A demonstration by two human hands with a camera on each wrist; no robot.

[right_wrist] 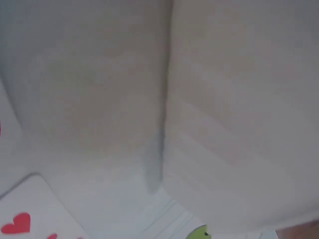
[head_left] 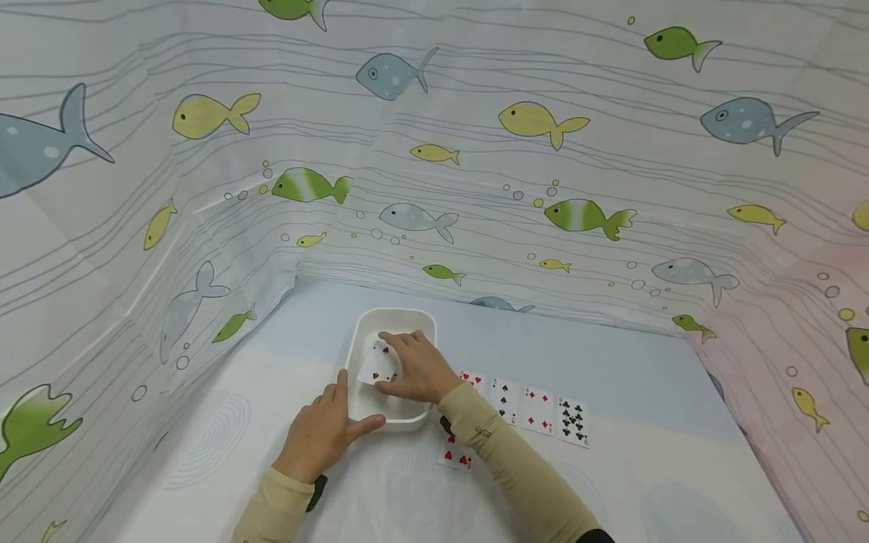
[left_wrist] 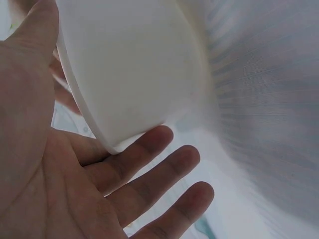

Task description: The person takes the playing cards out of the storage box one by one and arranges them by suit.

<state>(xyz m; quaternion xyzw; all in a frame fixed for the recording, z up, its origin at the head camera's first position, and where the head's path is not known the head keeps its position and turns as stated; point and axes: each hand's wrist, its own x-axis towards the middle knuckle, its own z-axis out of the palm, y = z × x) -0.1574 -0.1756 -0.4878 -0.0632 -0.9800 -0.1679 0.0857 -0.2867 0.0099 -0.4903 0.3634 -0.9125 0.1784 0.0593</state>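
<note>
A white plastic tub (head_left: 391, 425) with rounded corners stands on the table. Inside it, my right hand (head_left: 417, 369) holds a playing card (head_left: 376, 368) with black spades by its edges, thumb on the near side and fingertips on the far side. My left hand (head_left: 317, 434) steadies the tub at its near left corner. In the left wrist view its fingers (left_wrist: 149, 167) spread loosely against the tub's outer wall (left_wrist: 134, 69), and its thumb lies by the rim. The right wrist view shows mostly the tub's outer side (right_wrist: 239, 119); the right hand's grip is hidden there.
Right of the tub lies a row of face-up cards: a partly covered hearts card (head_left: 470, 377), a three of spades (head_left: 503, 394), a four of diamonds (head_left: 538, 409) and a nine of clubs (head_left: 573, 422). Below sits another hearts card (head_left: 456, 457), partly under the right forearm. Fish-printed curtains (head_left: 475, 211) surround the table.
</note>
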